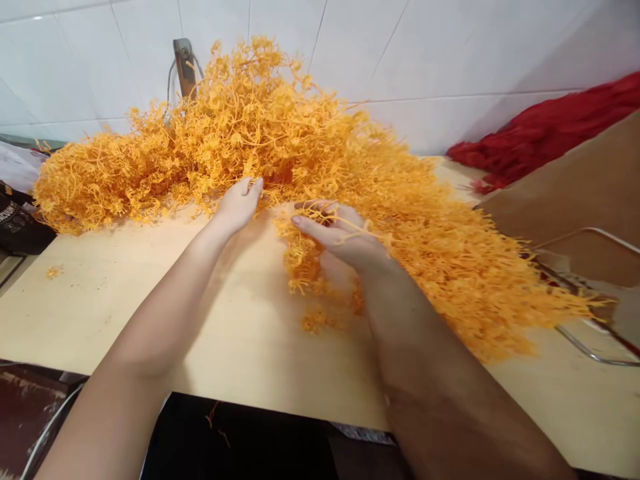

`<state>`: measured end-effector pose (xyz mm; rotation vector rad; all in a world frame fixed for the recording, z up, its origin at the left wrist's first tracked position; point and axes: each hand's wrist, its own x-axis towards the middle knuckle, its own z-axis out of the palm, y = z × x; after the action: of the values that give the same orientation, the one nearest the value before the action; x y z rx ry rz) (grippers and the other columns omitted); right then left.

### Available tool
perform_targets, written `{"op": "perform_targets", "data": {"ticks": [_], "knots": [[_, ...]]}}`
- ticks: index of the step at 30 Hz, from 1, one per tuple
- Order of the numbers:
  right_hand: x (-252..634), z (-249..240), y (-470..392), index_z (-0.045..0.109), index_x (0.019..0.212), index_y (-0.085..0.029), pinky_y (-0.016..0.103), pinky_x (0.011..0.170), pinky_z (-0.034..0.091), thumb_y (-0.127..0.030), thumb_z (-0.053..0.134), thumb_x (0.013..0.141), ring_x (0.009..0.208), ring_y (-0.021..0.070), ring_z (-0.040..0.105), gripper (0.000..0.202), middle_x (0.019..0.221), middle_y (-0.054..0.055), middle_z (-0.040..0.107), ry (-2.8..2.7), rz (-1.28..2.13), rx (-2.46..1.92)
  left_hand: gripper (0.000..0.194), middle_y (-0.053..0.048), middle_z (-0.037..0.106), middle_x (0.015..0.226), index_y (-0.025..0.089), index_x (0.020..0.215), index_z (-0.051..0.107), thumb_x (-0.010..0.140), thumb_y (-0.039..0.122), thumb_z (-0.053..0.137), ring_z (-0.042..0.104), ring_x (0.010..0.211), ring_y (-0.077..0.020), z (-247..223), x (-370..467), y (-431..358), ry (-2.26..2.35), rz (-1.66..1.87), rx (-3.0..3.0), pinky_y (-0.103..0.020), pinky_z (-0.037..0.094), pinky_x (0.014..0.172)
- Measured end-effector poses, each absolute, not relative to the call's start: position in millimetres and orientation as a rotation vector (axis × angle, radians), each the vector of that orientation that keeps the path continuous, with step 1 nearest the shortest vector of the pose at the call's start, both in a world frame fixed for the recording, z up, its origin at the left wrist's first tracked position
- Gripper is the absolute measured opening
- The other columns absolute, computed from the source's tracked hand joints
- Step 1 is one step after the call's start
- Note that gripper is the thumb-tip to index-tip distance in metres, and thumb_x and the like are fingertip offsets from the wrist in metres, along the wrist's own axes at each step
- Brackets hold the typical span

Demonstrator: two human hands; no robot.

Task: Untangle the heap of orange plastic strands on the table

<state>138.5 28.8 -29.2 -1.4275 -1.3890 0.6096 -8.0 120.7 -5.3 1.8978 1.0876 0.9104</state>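
Bare arms [175, 313] reach out, the right hand [353, 243] holding just some orange sprigs [303, 257], the left hand [239, 203] curled, holding what I can't tell, lots more in the big pile [260, 133] past both.

The picture is bright, and the white wall [380, 50] looks pale, but it gets darker at the top right. The lamp is out of sight. Soft shadows lie on the table [235, 353]. The right arm [425, 360] looks darker than the left arm [165, 313]. The right hand [345, 233] and nearby orange stems [415, 193] look smeary. Things look stretched near the edges.
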Motion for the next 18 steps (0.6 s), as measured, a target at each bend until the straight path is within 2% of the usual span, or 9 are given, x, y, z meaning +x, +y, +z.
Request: {"op": "perform_targets", "data": {"ticks": [4, 7, 10, 13, 16, 18], "knots": [[156, -18, 16, 0.066, 0.069, -0.016, 0.030, 0.071, 0.049, -0.044, 0.075, 0.054, 0.073, 0.0146, 0.059, 0.033, 0.076, 0.005, 0.066, -1.219, 0.834, -1.393, 0.023, 0.003, 0.043, 0.066, 0.019, 0.073, 0.033, 0.093, 0.032, 0.035, 0.035, 0.051, -0.0047, -2, -17, 131, 1.212, 0.949, 1.480, -0.020, 0.026, 0.053], [169, -20, 16, 0.068, 0.069, -0.014, 0.031, 0.073, 0.048, -0.044, 0.073, 0.060, 0.068, 0.0130, 0.059, 0.031, 0.072, 0.005, 0.065, -1.109, 0.778, -1.390, 0.022, 0.004, 0.039, 0.064, 0.020, 0.076, 0.031, 0.093, 0.033, 0.034, 0.030, 0.046, -0.0034, -3, -25, 142, 1.240, 0.996, 1.309, -0.020, 0.022, 0.049], [171, -21, 18, 0.069, 0.077, -0.014, 0.033, 0.076, 0.048, -0.027, 0.071, 0.066, 0.069, 0.0121, 0.059, 0.018, 0.077, 0.006, 0.066, -1.010, 0.552, -1.363, 0.021, 0.006, 0.032, 0.061, 0.020, 0.077, 0.031, 0.093, 0.034, 0.033, 0.026, 0.044, -0.0031, -3, -30, 149, 1.258, 1.068, 1.226, -0.020, 0.018, 0.048], [171, -16, 18, 0.069, 0.089, -0.014, 0.031, 0.072, 0.047, -0.013, 0.067, 0.063, 0.070, 0.0107, 0.056, 0.025, 0.087, 0.007, 0.065, -1.088, 0.208, -1.385, 0.021, 0.005, 0.036, 0.063, 0.020, 0.079, 0.033, 0.093, 0.035, 0.035, 0.028, 0.045, -0.0025, 4, -29, 143, 1.191, 1.057, 1.257, -0.020, 0.019, 0.048], [179, -14, 17, 0.068, 0.094, -0.011, 0.031, 0.068, 0.046, -0.011, 0.056, 0.069, 0.070, 0.0121, 0.053, 0.028, 0.085, 0.007, 0.059, -1.105, -0.250, -1.391, 0.022, 0.003, 0.042, 0.065, 0.019, 0.079, 0.035, 0.091, 0.037, 0.039, 0.032, 0.048, -0.0025, 15, -24, 129, 1.072, 0.936, 1.399, -0.019, 0.022, 0.050], [186, -17, 20, 0.067, 0.097, -0.010, 0.035, 0.071, 0.046, -0.014, 0.049, 0.075, 0.079, 0.0162, 0.055, 0.029, 0.085, 0.009, 0.055, -1.061, -0.466, -1.419, 0.024, 0.003, 0.041, 0.063, 0.019, 0.078, 0.037, 0.091, 0.039, 0.040, 0.035, 0.050, -0.0034, 20, -20, 119, 1.051, 0.869, 1.489, -0.019, 0.024, 0.051]]}}
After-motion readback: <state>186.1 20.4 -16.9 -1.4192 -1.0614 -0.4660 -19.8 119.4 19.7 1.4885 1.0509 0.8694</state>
